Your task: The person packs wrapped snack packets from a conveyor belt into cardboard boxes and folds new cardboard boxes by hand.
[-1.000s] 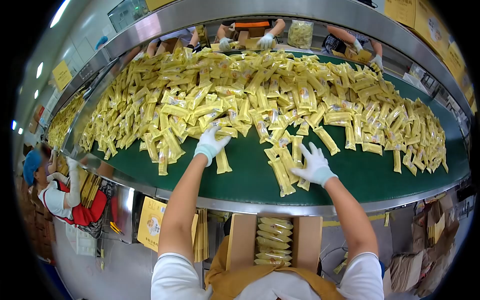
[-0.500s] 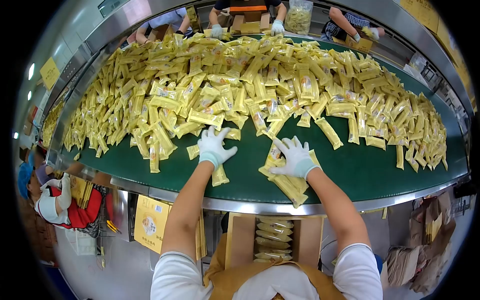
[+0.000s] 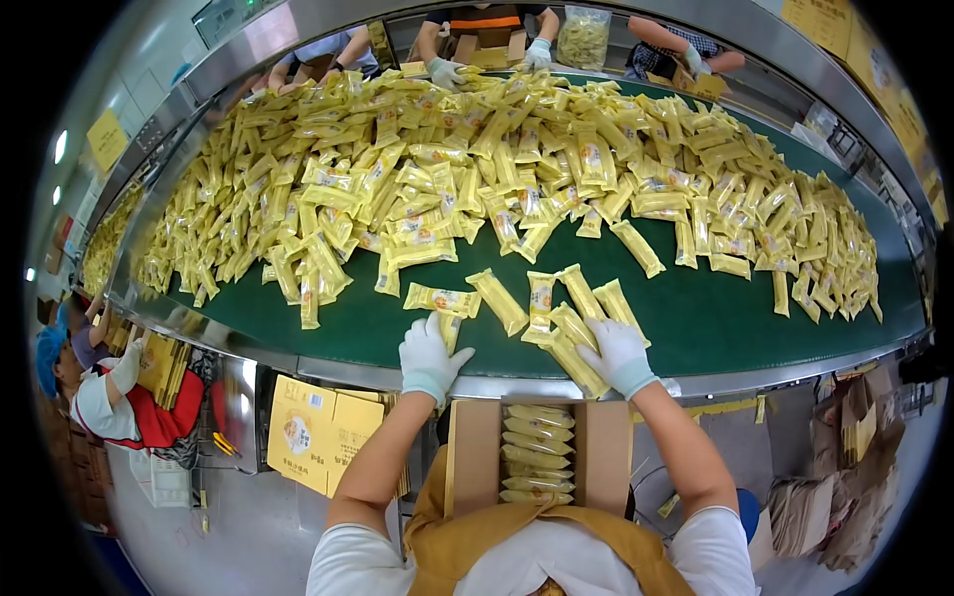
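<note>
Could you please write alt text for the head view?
A person's gloved left hand and right hand touch loose yellow packets on a green surface; a large pile lies beyond, an open cardboard box of packets below.

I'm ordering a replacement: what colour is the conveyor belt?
The conveyor belt is dark green, clearest in the head view.
</note>
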Motion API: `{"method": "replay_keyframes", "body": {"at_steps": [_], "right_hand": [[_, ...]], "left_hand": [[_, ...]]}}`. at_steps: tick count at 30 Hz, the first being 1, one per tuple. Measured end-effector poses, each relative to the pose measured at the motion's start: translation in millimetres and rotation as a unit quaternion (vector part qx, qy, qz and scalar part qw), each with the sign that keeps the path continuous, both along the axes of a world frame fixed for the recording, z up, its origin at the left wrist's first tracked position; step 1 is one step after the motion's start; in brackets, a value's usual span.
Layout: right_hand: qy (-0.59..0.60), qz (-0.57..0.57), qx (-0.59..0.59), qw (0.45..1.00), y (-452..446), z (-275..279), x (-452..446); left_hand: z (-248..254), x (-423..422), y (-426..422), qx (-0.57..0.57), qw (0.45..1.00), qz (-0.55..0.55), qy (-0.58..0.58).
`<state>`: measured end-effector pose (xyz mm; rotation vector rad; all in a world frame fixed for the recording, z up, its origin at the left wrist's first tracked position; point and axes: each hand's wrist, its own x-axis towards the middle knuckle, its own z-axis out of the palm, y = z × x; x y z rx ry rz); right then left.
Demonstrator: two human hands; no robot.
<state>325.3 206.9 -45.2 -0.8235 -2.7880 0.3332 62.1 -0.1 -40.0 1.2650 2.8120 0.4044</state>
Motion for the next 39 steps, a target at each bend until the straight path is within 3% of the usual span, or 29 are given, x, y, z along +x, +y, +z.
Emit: {"method": "replay_keyframes", "body": {"at_steps": [4,6,9,13,14,15,20,24,30,33,37,39], "right_hand": [[0.0,-0.033,-0.055,0.998,-0.3,9.2,-6.7],[-0.013,-0.067,-0.055,0.996,1.4,32.5,-4.7],[0.011,-0.079,-0.161,0.984,-10.9,76.5,1.5],[-0.201,-0.027,-0.188,0.961,-29.0,59.9,-16.0],[-0.186,-0.026,-0.177,0.966,-30.7,46.2,-18.1],[-0.17,-0.026,-0.165,0.971,-31.7,44.8,-19.9],[-0.15,-0.083,-0.186,0.967,-2.3,82.9,12.2],[-0.086,-0.229,-0.108,0.964,36.1,76.3,11.8],[-0.144,-0.303,-0.063,0.94,45.4,18.6,-28.8],[-0.135,-0.294,-0.039,0.946,42.2,14.8,-26.7],[-0.139,-0.229,0.044,0.963,42.0,14.3,-8.5],[-0.121,-0.193,0.199,0.953,44.6,3.4,14.0]], "left_hand": [[4.5,-9.9,-10.1,-0.007,0.995,-0.059,-0.081],[24.4,-25.7,-11.1,0.048,0.992,-0.111,-0.03],[58.5,-54.5,4.8,0.109,0.975,-0.195,-0.011],[27.0,-96.1,49.0,-0.054,0.955,-0.29,-0.02],[19.1,-100.2,57.9,-0.108,0.948,-0.299,-0.021],[24.2,-93.7,60.8,-0.135,0.945,-0.298,0.016],[70.5,-87.3,59.2,-0.313,0.917,-0.237,-0.072],[105.9,-63.1,73.8,-0.144,0.972,-0.155,-0.105],[50.5,2.5,141.9,-0.147,0.977,0.083,-0.132],[57.7,19.9,150.7,-0.163,0.975,0.071,-0.131],[54.7,10.1,141.1,-0.178,0.98,-0.028,-0.082],[51.9,2.4,122.8,-0.156,0.985,-0.067,0.009]]}}
